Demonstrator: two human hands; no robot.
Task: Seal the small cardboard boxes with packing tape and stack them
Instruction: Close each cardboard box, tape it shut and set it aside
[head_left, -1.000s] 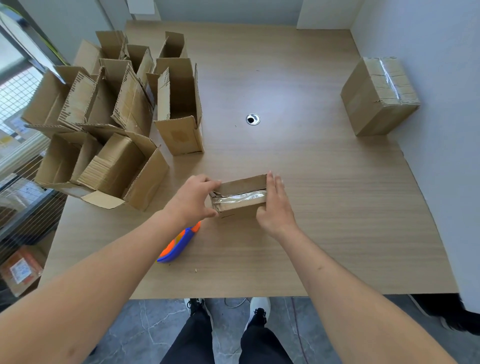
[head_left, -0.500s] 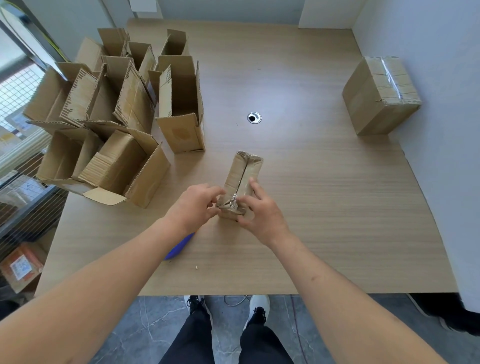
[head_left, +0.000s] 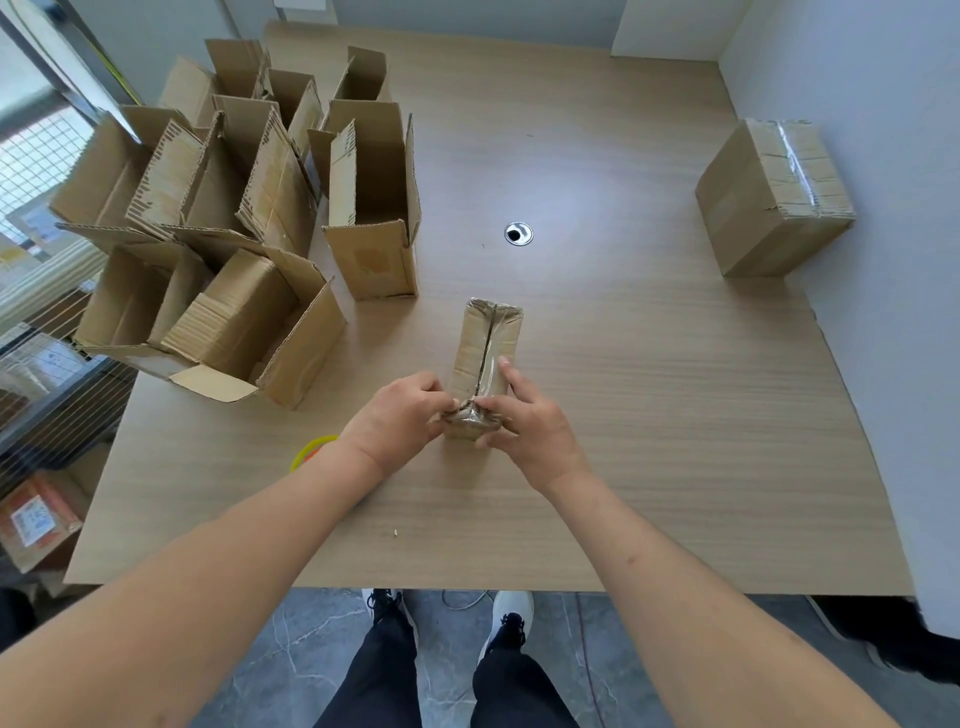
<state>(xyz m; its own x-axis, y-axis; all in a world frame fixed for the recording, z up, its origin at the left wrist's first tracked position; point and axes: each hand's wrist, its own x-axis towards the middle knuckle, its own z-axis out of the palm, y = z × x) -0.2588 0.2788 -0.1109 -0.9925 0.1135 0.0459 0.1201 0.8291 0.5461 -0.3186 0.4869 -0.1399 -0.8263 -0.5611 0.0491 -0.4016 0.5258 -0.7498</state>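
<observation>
A small cardboard box lies lengthwise on the wooden table, its taped seam facing up and running away from me. My left hand and my right hand both pinch its near end, where clear tape wraps over the edge. The right index finger lies along the top seam. Under my left wrist, only the yellow rim of the tape dispenser shows. A sealed, taped box stands at the far right beside the wall.
Several open, untaped boxes crowd the table's left side, the nearest upright one just beyond the small box. A metal cable hole sits mid-table. A white wall borders the right. The table's front edge is near my legs.
The box was turned from lying crosswise to pointing away from me. Both hands shifted from its sides to its near end. The dispenser is now mostly hidden by my left arm.
</observation>
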